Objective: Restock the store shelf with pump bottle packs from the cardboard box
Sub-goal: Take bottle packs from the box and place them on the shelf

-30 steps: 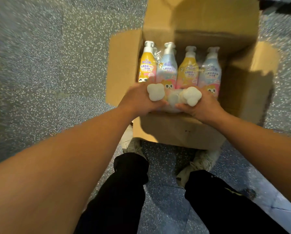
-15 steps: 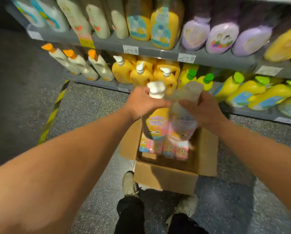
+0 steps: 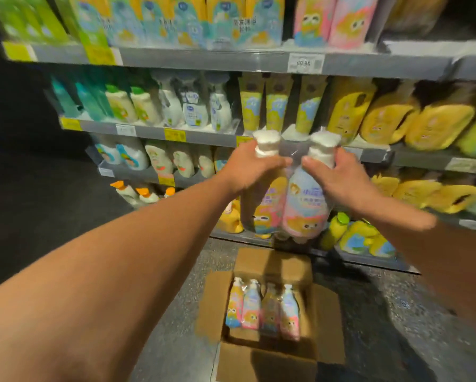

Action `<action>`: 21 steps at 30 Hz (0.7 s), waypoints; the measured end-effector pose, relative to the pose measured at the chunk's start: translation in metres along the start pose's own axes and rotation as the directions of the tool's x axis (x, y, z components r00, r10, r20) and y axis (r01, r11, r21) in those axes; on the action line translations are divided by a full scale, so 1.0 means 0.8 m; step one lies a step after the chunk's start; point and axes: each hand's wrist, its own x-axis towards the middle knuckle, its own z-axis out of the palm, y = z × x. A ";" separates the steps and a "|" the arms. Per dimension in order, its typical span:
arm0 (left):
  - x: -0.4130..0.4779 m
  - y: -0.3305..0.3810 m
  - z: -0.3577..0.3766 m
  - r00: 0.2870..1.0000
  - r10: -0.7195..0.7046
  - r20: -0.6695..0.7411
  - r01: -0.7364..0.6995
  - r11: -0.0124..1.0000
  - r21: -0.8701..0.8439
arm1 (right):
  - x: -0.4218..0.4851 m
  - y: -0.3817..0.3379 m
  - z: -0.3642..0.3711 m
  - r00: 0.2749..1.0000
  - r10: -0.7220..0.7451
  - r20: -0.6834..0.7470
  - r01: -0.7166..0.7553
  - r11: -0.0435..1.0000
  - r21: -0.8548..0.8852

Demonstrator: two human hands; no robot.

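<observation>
A pump bottle pack (image 3: 292, 205), one yellow and one pale blue-pink bottle in clear wrap, hangs upright in the air in front of the store shelf (image 3: 203, 60). My left hand (image 3: 254, 168) grips the neck of the yellow bottle below its white pump. My right hand (image 3: 338, 177) grips the neck of the blue-pink bottle. Below on the floor stands the open cardboard box (image 3: 212, 307) with several more packed pump bottles (image 3: 264, 310) lying inside.
The shelf rows are crowded with yellow, green, white and pink bottles and refill pouches, with price tags (image 3: 304, 62) on the rails. A speckled grey floor (image 3: 396, 312) surrounds the box. The aisle to the left is dark.
Both hands have lifted the pack out of the box and raised it to shelf height. The view has tilted up, so higher shelf rows now show and the box sits lower in view.
</observation>
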 end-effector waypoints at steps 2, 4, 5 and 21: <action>-0.004 0.024 -0.003 0.998 0.041 0.038 -0.041 0.999 0.011 | -0.007 -0.018 -0.008 1.000 -0.006 -0.017 0.007 1.000 0.020; -0.008 0.047 -0.003 0.994 0.068 0.086 -0.071 0.997 0.036 | -0.017 -0.033 -0.019 0.999 -0.004 -0.040 0.006 0.999 0.040; -0.010 0.057 -0.002 0.992 0.072 0.103 -0.077 0.996 0.046 | -0.022 -0.039 -0.027 0.999 0.003 -0.049 0.000 0.998 0.057; -0.027 0.242 0.084 0.975 0.204 0.093 -0.210 0.976 0.063 | -0.043 -0.129 -0.211 0.984 -0.113 -0.139 0.113 0.994 -0.012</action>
